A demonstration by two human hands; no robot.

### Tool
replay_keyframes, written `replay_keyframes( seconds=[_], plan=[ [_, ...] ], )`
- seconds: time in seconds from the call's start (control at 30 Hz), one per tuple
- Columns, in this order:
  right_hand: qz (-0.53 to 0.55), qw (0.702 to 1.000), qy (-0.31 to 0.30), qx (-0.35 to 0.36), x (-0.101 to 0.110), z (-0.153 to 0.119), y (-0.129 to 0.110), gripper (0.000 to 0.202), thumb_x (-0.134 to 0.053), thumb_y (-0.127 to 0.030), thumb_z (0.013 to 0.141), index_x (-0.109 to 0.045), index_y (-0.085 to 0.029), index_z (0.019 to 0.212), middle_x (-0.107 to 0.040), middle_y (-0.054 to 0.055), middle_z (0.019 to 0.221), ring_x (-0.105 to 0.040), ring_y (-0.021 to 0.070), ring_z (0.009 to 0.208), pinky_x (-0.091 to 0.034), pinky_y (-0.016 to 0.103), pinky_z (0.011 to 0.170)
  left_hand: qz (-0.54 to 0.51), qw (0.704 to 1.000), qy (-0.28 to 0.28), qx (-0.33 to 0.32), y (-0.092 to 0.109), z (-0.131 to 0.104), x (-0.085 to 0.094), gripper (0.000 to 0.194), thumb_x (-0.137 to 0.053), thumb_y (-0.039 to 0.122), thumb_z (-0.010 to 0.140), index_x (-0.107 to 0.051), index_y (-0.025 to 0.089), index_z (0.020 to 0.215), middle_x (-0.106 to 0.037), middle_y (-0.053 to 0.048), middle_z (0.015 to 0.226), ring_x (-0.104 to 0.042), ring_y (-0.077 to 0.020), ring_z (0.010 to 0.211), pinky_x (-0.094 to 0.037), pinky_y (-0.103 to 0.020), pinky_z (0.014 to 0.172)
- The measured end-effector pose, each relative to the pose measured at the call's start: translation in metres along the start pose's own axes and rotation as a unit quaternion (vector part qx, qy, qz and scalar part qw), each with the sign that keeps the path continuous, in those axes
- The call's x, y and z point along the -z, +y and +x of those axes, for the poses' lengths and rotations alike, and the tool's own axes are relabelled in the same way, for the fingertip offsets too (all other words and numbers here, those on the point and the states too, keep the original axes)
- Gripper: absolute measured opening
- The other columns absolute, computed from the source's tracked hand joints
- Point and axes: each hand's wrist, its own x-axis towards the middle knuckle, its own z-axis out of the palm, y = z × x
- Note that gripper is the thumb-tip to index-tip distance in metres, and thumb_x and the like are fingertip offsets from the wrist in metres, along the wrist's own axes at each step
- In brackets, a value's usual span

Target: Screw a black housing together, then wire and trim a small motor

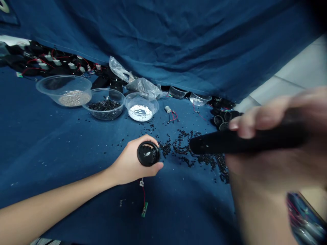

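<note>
My left hand (134,161) is wrapped round a black cylindrical housing (148,162), its round open end facing up at me; a small pale piece shows inside. Below that hand, a red wire leads to a small green circuit board (144,210). Close to the camera at the right, my blurred right hand (270,146) grips a long black handle-like piece (219,143) whose rounded end points left. I cannot make out its exact kind. Many tiny black screws or bits (182,146) lie scattered on the blue cloth between the two hands.
Behind my left hand stand clear bowls: one with tan bits (63,80), one with black pieces (103,115), one with white pieces (150,102). A small motor (168,109) with wires lies right of them. Wired motors (57,62) line the back left; black caps (219,120) sit right.
</note>
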Motion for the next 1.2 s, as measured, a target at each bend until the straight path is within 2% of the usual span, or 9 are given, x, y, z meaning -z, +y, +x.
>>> replay_keyframes(
  seconds=[0.03,0.07,0.2,0.27,0.53,0.83,1.07,1.2],
  plan=[
    [0.007,0.999,0.030,0.013,-0.005,-0.001,0.008,0.014,-0.063,-0.024,0.077,-0.049,-0.023,0.073,-0.046,-0.008,0.056,-0.046,0.0067,0.043,-0.039,0.022,0.042,0.014,1.000,0.010,0.000,-0.002,0.001,0.000,0.032,-0.074,0.021,0.067,-0.056,0.019,0.092,-0.064,0.001,0.078,-0.060,-0.0159,0.068,-0.048,-0.028,0.064],
    [0.007,0.999,0.034,0.008,-0.010,-0.003,0.017,0.015,-0.063,-0.022,0.076,-0.049,-0.022,0.072,-0.047,-0.008,0.054,-0.046,0.0067,0.041,-0.039,0.022,0.041,0.028,0.999,0.020,-0.001,-0.003,0.002,0.001,0.031,-0.075,0.022,0.066,-0.056,0.019,0.091,-0.064,0.001,0.078,-0.059,-0.0159,0.069,-0.047,-0.028,0.065],
    [-0.022,0.993,-0.056,-0.097,-0.021,-0.014,0.048,0.021,-0.068,-0.024,0.076,-0.049,-0.020,0.068,-0.050,-0.008,0.048,-0.046,0.0075,0.037,-0.040,0.023,0.039,0.078,0.995,0.053,-0.013,-0.006,0.005,0.003,0.029,-0.074,0.024,0.068,-0.058,0.018,0.091,-0.064,0.001,0.081,-0.059,-0.0169,0.074,-0.047,-0.029,0.071],
    [-0.042,0.989,-0.073,-0.123,-0.021,-0.019,0.054,0.021,-0.069,-0.024,0.076,-0.050,-0.019,0.068,-0.050,-0.008,0.046,-0.046,0.0081,0.037,-0.040,0.023,0.040,0.087,0.995,0.055,-0.011,-0.006,0.006,0.003,0.029,-0.073,0.025,0.068,-0.057,0.018,0.092,-0.064,0.000,0.082,-0.059,-0.0175,0.076,-0.047,-0.030,0.072],
    [-0.055,0.986,-0.075,-0.138,-0.022,-0.024,0.058,0.021,-0.072,-0.026,0.075,-0.053,-0.019,0.071,-0.051,-0.007,0.048,-0.047,0.0089,0.041,-0.039,0.024,0.042,0.087,0.995,0.045,-0.005,-0.002,0.005,0.003,0.031,-0.073,0.025,0.069,-0.057,0.018,0.094,-0.064,0.000,0.085,-0.060,-0.0177,0.078,-0.048,-0.031,0.074],
    [-0.044,0.990,-0.070,-0.111,-0.019,-0.024,0.060,0.022,-0.072,-0.027,0.076,-0.052,-0.019,0.072,-0.052,-0.007,0.047,-0.047,0.0102,0.040,-0.040,0.025,0.042,0.052,0.998,0.021,0.014,-0.003,0.003,-0.001,0.034,-0.073,0.024,0.068,-0.056,0.017,0.096,-0.064,-0.001,0.082,-0.059,-0.0179,0.076,-0.047,-0.029,0.068],
    [-0.069,0.986,-0.076,-0.133,-0.022,-0.027,0.061,0.022,-0.074,-0.027,0.073,-0.053,-0.018,0.073,-0.054,-0.006,0.050,-0.049,0.0096,0.043,-0.042,0.024,0.043,0.053,0.998,0.013,0.017,-0.004,0.003,0.000,0.034,-0.073,0.023,0.068,-0.055,0.017,0.096,-0.064,-0.001,0.082,-0.059,-0.0175,0.075,-0.047,-0.029,0.069],
    [-0.041,0.991,-0.063,-0.112,-0.020,-0.023,0.060,0.022,-0.073,-0.027,0.074,-0.053,-0.019,0.073,-0.053,-0.006,0.048,-0.048,0.0101,0.040,-0.041,0.024,0.042,-0.016,0.998,-0.030,0.049,-0.004,0.003,-0.001,0.035,-0.074,0.023,0.070,-0.054,0.017,0.098,-0.065,-0.001,0.083,-0.060,-0.0175,0.075,-0.047,-0.031,0.071]
  ],
)
